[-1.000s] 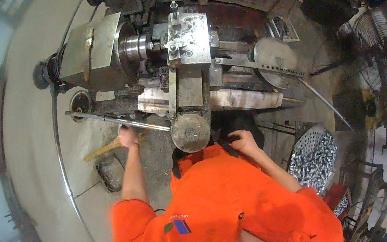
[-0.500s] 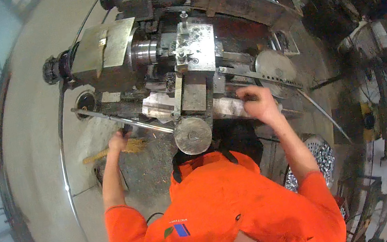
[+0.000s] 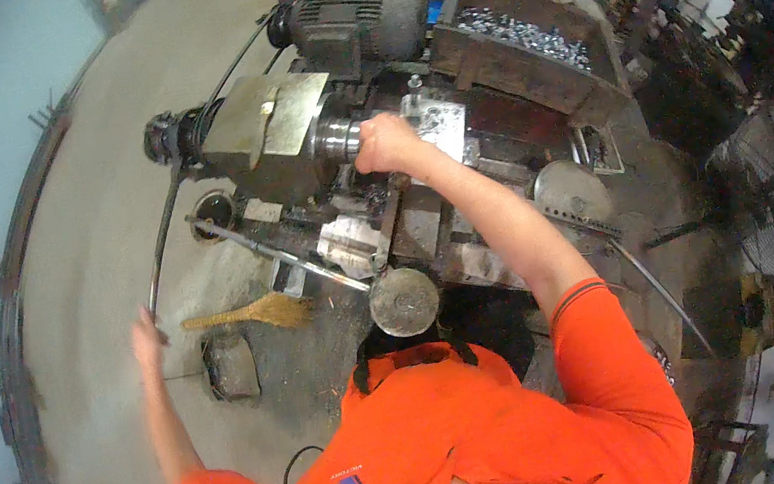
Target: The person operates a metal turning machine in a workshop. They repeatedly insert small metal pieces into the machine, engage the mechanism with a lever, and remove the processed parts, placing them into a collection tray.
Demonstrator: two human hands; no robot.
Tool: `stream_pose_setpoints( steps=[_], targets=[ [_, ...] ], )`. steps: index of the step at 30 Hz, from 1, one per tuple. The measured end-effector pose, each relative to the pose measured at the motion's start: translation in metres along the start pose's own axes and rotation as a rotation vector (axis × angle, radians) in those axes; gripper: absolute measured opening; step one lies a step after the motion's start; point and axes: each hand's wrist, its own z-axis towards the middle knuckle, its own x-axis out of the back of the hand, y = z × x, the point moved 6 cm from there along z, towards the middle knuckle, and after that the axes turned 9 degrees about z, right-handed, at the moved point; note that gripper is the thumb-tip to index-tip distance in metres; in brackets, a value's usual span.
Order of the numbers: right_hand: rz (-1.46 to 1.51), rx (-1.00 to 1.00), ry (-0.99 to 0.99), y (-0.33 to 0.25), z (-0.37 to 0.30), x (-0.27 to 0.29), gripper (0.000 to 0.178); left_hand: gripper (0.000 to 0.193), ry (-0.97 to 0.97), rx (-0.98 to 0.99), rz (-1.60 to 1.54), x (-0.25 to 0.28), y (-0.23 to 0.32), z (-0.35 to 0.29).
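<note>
My left hand (image 3: 148, 339), slightly blurred, is closed around the lower part of a long metal lever (image 3: 164, 227) that hangs from the headstock of a small lathe. My right hand (image 3: 386, 143) is closed, its fingers right at the shiny round spindle nose (image 3: 336, 138); whatever they hold is hidden. Beside that hand sits the metal tool block (image 3: 442, 127) on the slide. Below it, nearest my body, is a round handwheel disc (image 3: 405, 302). A second bare metal bar (image 3: 294, 260) slants across the lathe's front left.
A motor (image 3: 358, 26) stands behind the headstock. At the back right, a metal bin (image 3: 519, 54) holds many small shiny parts. A straw brush (image 3: 252, 313) lies at the lower left. Right of the slide are a large round disc (image 3: 572, 192) and a slanting rod (image 3: 661, 295).
My right hand has moved up and left from the slide's right side to the spindle. My left hand has gone left from beside the brush to the long lever.
</note>
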Motion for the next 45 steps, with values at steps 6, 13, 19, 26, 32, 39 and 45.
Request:
stream_pose_setpoints(
  steps=[6, 13, 19, 26, 32, 39, 45],
  targets=[
    [0.064, 0.015, 0.04, 0.005, 0.0, 0.0, 0.027, 0.063, 0.059, -0.044, 0.202, -0.002, 0.081, -0.101],
    [0.029, -0.123, 0.128, 0.031, -0.039, 0.068, 0.026, 0.03, -0.385, -0.246, -0.202, -0.005, 0.076, -0.07],
    [-0.115, -0.165, 0.601, 0.109, -0.076, 0.159, 0.043, 0.018, -0.485, -0.235, -0.661, -0.055, 0.102, -0.014],
    [0.236, 0.005, 0.635, 0.127, -0.188, 0.108, 0.043, 0.031, -0.431, -0.244, -0.769, -0.06, 0.105, -0.005],
    [0.475, -0.684, 0.642, 0.213, -0.402, 0.027, 0.036, 0.042, -0.766, -0.22, -0.771, -0.06, 0.119, 0.007],
    [-0.274, -1.424, 0.557, 0.283, -0.7, -0.026, 0.022, 0.023, -0.814, -0.137, -0.936, -0.091, 0.116, 0.016],
    [-0.095, -1.659, 0.29, 0.317, -0.712, -0.056, 0.044, 0.037, -0.759, -0.156, -0.883, -0.121, 0.073, 0.054]
  ],
)
